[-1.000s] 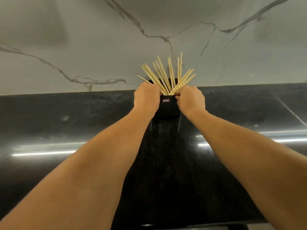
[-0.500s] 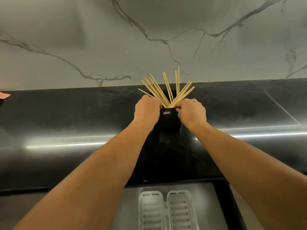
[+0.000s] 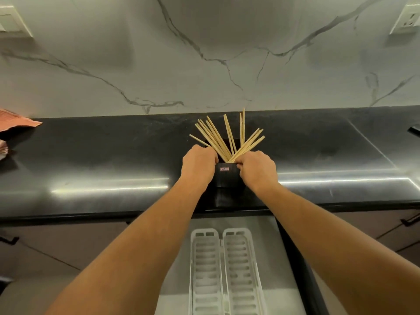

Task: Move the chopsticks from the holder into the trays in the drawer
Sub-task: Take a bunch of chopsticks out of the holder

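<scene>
A black holder (image 3: pixel 227 177) stands on the black counter near its front edge, with several pale wooden chopsticks (image 3: pixel 221 139) fanned out of its top. My left hand (image 3: pixel 198 165) is closed around the left bunch of chopsticks at the holder's rim. On the right side of the rim, my right hand (image 3: pixel 258 169) is closed around the other bunch. Below the counter an open drawer (image 3: pixel 288 280) holds two long white slotted trays, a left one (image 3: pixel 205 269) and a right one (image 3: pixel 241 269), side by side.
The marble wall rises right behind the black counter (image 3: pixel 102 160). An orange cloth (image 3: pixel 16 122) lies at the far left of the counter. Wall sockets sit at the upper left (image 3: pixel 12 21) and upper right (image 3: pixel 406 19). Brown cabinet fronts flank the drawer.
The view has tilted downward, so the drawer and its two white trays have come into sight. Both hands stay closed on the chopsticks at the holder's rim.
</scene>
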